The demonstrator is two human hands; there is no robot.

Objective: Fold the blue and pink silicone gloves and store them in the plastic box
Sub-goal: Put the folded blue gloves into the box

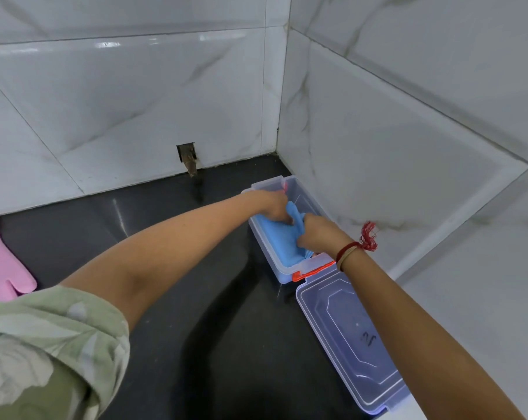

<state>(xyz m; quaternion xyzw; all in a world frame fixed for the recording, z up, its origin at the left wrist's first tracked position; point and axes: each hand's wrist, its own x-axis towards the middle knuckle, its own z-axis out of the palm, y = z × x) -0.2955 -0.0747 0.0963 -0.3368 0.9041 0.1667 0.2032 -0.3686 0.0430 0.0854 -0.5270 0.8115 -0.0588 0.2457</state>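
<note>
A pale green leaf-patterned short sleeve [53, 344] on the left arm; red thread bracelet [355, 248], tasselled, on the right wrist.

– What sort of place was it?

– A home kitchen or wash area, by the look of it. Glossy white marble-patterned wall tiles [135, 95] met in a corner above a polished black stone worktop [177, 231].

– Anything else that said so?

– A rough hole [186, 153] was cut in the tile just above the worktop, with something brownish poking out of it. A pink silicone glove [2, 262] lay at the left edge, and a clear plastic box [282, 272] stood against the side wall.
</note>
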